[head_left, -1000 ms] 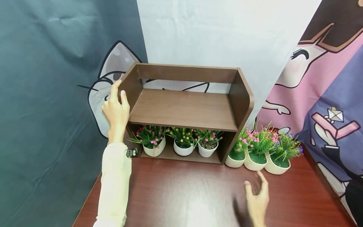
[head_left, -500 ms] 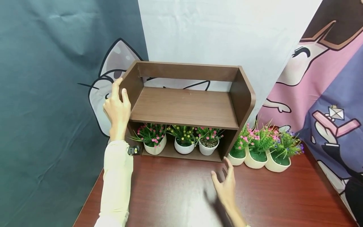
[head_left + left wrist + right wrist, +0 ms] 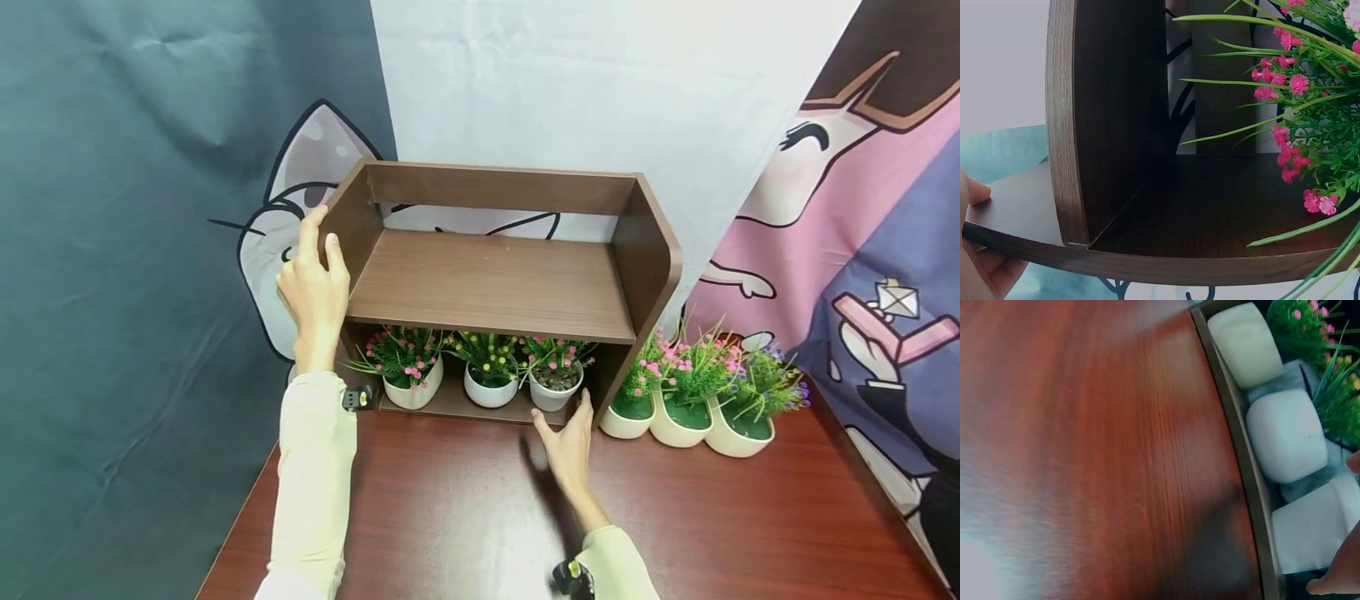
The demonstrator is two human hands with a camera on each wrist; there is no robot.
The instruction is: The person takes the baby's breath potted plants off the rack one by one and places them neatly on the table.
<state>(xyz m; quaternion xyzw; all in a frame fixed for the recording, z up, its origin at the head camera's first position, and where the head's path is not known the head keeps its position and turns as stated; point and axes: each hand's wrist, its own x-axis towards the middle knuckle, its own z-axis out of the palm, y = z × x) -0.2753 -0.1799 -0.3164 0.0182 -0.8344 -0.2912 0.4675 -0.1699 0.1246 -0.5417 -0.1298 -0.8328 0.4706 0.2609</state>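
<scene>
A brown two-tier shelf [image 3: 491,275] stands at the back of the table. My left hand [image 3: 311,287] holds its left side panel [image 3: 1016,194], with thumb and fingers on opposite faces. On the lower tier are a pink-flowered potted plant [image 3: 412,392] at left, a yellow-flowered potted plant [image 3: 491,390] in the middle and a pink-flowered potted plant [image 3: 557,392] in a white pot at right. My right hand [image 3: 567,446] is at the front of that right pot. Its thumb and fingers are spread to either side of the pot [image 3: 1313,534].
Right of the shelf, three cream pots with pink and purple flowers [image 3: 682,412] stand in a row on the reddish-brown table [image 3: 450,500]. Behind them hangs a printed cloth backdrop [image 3: 540,83]. The shelf's upper board overhangs the plants on the lower tier.
My right hand has moved left and forward, from in front of the cream pots to the right-hand white pot in the shelf. My left hand has stayed on the side panel.
</scene>
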